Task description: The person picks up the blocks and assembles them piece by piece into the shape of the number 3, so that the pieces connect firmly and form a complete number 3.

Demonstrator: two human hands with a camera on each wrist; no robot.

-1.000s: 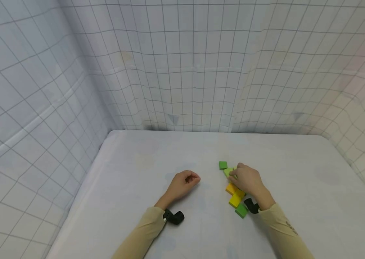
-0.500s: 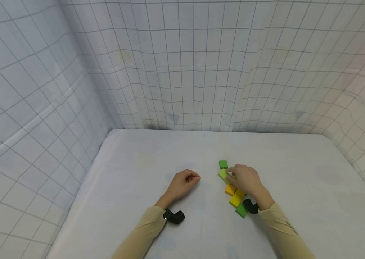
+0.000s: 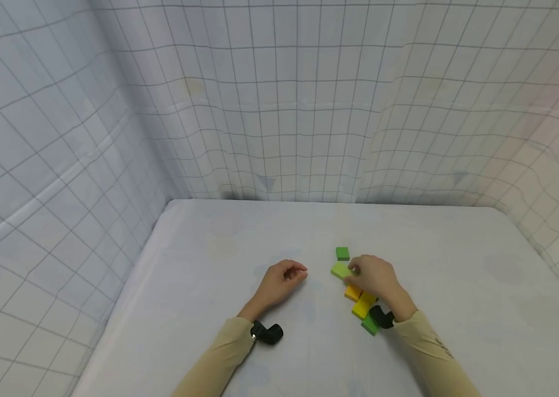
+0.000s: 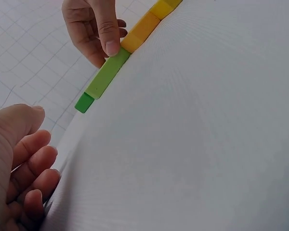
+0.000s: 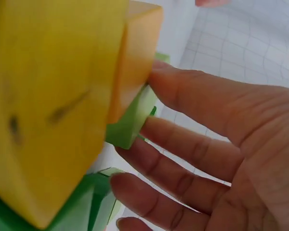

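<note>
My right hand (image 3: 377, 278) pinches one end of a light green block (image 3: 340, 271) between thumb and fingers. The thumb lies against that block (image 4: 107, 74) in the left wrist view. Beside the same end sits an orange block (image 3: 353, 292), followed by a yellow block (image 3: 363, 306) and a green block (image 3: 370, 325) nearer the body. A small green block (image 3: 342, 253) stands beyond the light green one. My left hand (image 3: 278, 283) rests on the table to the left, fingers loosely curled around nothing.
White cloth covers the table (image 3: 220, 237). Behind it and along both sides hang white curtains (image 3: 284, 110) with a dark grid. More green blocks (image 5: 94, 202) show below the yellow one in the right wrist view, partly hidden by it.
The light green block has turned and shifted left and slightly toward the body, with my right hand moving along with it. The left hand stays in place.
</note>
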